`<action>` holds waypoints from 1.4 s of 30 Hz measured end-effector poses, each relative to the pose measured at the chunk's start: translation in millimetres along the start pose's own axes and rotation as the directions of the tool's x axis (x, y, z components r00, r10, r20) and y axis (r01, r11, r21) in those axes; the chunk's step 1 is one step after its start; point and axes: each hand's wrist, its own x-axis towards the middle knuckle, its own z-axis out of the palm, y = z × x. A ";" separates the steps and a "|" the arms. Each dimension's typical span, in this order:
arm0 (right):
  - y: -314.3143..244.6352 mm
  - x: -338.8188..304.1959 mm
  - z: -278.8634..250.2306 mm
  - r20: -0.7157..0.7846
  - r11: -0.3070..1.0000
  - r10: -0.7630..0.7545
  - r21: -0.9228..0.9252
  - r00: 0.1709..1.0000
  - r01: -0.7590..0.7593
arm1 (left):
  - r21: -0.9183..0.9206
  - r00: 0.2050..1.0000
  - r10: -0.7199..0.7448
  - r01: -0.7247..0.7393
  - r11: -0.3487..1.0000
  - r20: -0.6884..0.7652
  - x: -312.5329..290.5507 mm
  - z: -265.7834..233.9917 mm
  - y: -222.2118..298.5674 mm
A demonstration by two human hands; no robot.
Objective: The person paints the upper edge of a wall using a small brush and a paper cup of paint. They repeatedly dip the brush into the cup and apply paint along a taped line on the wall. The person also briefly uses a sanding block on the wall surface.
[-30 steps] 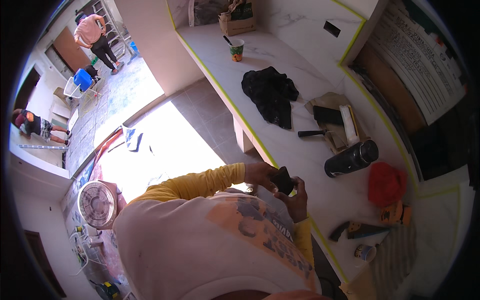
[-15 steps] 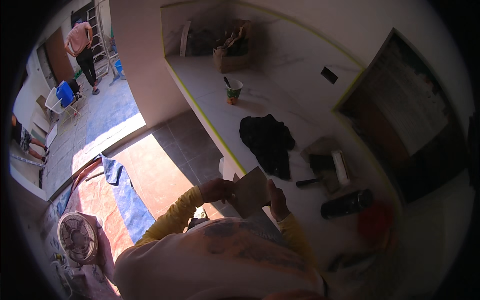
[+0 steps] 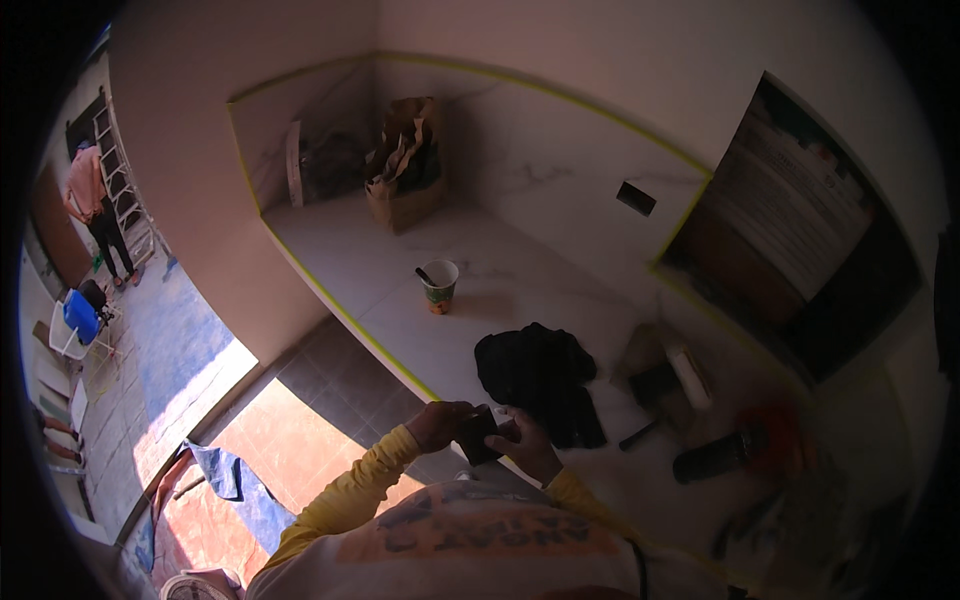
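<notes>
In front of my chest, low over the counter's front edge, both hands hold a small dark folded square of sandpaper (image 3: 476,437). My left hand (image 3: 438,426) grips its left side. On the right side my right hand (image 3: 526,448) pinches it, the thumb lying across its face. Just beyond my right hand a crumpled black cloth (image 3: 530,368) rests on the pale marbled counter (image 3: 370,270). Right of the cloth are a flat tool with a dark handle (image 3: 652,388) and a black cylindrical bottle (image 3: 712,458), both dim in shadow.
A paper cup (image 3: 439,290) with a stick in it and a brown paper bag (image 3: 405,200) stand farther back. Yellow-green tape (image 3: 345,312) lines the counter edge. At left, a blue and orange tarp (image 3: 225,500) covers floor; outside, a person (image 3: 92,205) stands by a ladder (image 3: 122,185).
The sandpaper showed a wider, paler face before; now it appears smaller, dark and folded. My right hand has moved in closer to my left. The view has shifted, and the fan is mostly out of sight.
</notes>
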 end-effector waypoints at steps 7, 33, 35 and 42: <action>-45.5 114.5 -38.6 0.126 0.967 -0.093 -0.225 0.988 0.120 | -0.278 0.864 -0.503 0.477 0.834 -0.025 68.2 -68.2 24.7; -416.9 603.8 -346.4 -0.540 0.279 -0.440 -0.841 0.717 -0.463 | 0.704 0.683 -0.455 0.693 0.157 -0.571 154.8 -486.2 -256.0; -417.5 608.7 -348.0 -0.567 0.332 -0.487 -0.824 0.665 -0.459 | 0.697 0.667 -0.491 0.700 0.156 -0.560 156.9 -485.6 -252.1; -415.2 643.9 -332.0 -0.512 0.187 -0.425 -0.857 0.747 -0.481 | 0.701 0.664 -0.511 0.696 0.155 -0.546 161.9 -487.4 -246.2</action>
